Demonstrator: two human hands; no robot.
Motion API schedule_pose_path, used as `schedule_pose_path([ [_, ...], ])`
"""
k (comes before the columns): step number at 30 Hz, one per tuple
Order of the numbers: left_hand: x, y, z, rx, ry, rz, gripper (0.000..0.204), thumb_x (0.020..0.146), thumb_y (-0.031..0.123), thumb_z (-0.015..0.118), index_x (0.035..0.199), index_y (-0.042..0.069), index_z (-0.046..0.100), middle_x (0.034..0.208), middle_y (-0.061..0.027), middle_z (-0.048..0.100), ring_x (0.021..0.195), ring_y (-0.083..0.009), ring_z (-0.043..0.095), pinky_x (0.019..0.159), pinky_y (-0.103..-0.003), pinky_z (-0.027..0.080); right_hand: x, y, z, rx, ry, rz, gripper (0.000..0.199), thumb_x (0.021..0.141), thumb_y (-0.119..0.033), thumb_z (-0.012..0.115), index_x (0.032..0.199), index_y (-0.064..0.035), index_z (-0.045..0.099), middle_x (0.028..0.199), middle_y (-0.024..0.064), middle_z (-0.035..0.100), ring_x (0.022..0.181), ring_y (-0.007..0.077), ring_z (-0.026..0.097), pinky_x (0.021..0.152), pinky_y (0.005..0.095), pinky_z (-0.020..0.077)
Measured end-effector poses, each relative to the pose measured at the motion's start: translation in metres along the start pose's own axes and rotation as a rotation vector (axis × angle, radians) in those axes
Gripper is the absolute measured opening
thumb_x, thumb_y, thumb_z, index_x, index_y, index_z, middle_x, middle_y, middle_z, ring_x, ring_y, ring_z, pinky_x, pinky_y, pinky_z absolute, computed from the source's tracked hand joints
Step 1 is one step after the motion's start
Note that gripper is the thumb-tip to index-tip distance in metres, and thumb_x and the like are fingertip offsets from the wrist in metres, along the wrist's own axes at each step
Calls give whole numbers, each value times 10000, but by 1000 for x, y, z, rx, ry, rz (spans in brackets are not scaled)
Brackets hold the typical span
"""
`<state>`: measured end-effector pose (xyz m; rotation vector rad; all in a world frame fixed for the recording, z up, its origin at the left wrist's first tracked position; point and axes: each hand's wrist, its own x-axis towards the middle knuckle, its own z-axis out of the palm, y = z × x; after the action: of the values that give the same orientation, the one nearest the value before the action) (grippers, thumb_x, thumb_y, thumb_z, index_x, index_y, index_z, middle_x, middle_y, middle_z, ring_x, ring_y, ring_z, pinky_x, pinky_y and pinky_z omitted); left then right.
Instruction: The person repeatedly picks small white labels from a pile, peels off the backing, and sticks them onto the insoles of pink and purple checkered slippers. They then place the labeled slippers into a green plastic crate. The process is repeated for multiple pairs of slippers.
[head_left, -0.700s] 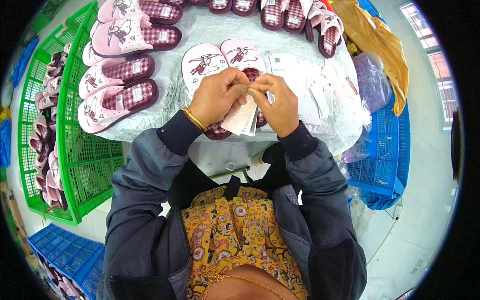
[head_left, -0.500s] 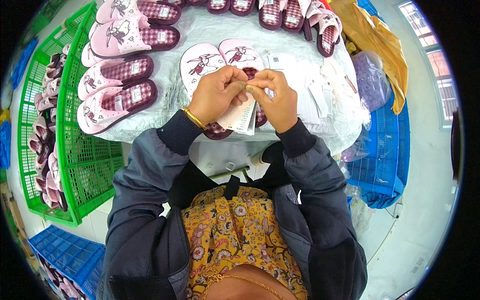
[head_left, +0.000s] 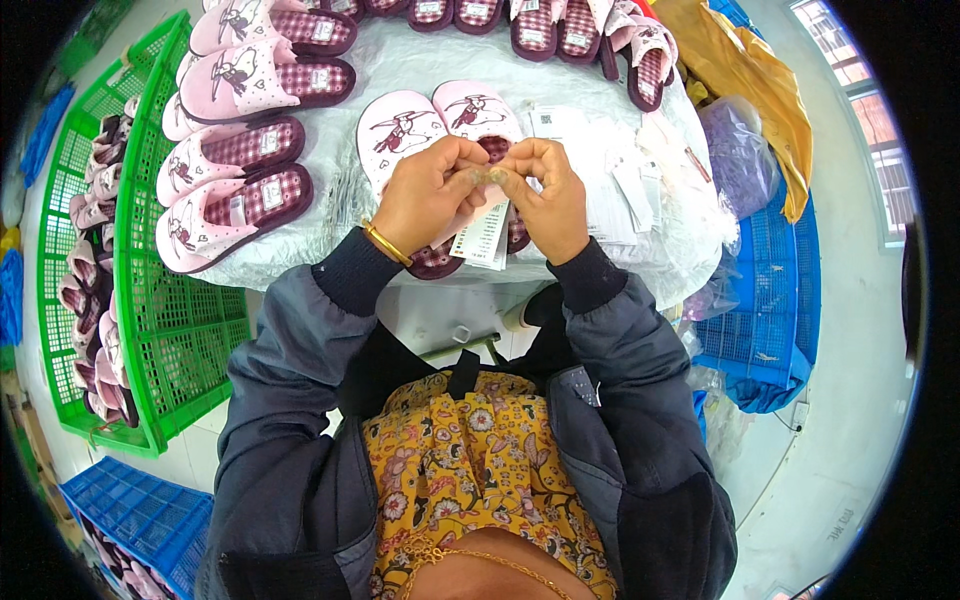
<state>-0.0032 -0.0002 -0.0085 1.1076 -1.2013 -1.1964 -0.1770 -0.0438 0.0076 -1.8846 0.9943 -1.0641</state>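
A pair of pink slippers (head_left: 400, 128) with dark plaid insoles lies on the plastic-covered table, toes pointing away from me. Over their openings, my left hand (head_left: 432, 188) and my right hand (head_left: 543, 192) meet, thumbs and fingertips pinched together. White paper hang tags (head_left: 484, 240) dangle below the left fingers, partly over the slippers' heels. Whatever joins the two pinches, perhaps the tags' thin fastener, is too small to make out. Just right of my right hand lie more white tags (head_left: 590, 190) in a spread stack.
Several more pink slippers (head_left: 235, 215) line the table's left and far edges. A green plastic crate (head_left: 175, 300) with slippers stands at the left, a blue one (head_left: 150, 520) below it. Blue crates (head_left: 765, 290), a purple plastic bag (head_left: 738, 155) and yellow cloth (head_left: 750, 85) are at the right.
Both hands stay pinched together over the slippers, with only slight finger movement. The hanging tags have turned a little. The whole view has shifted slightly.
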Motion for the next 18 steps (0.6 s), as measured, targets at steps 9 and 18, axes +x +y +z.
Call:
schedule_pose_path([
  [9,-8,6,-3,-36,89,-6,176,960,34,549,1125,-21,575,874,-34,647,671,-53,582,563,-189,473,1,14,-12,252,59,90,253,905,-114,689,1083,-2,547,916,62,655,786,104,620,721,252,503],
  [18,-39,-2,-37,582,622,428,166,839,-6,659,1000,35,664,1050,-81,607,648,-118,532,604,-264,457,14,-19,-11,-77,-197,52,448,901,-134,665,1310,-68,494,1021,162,708,884,201,703,762,304,536],
])
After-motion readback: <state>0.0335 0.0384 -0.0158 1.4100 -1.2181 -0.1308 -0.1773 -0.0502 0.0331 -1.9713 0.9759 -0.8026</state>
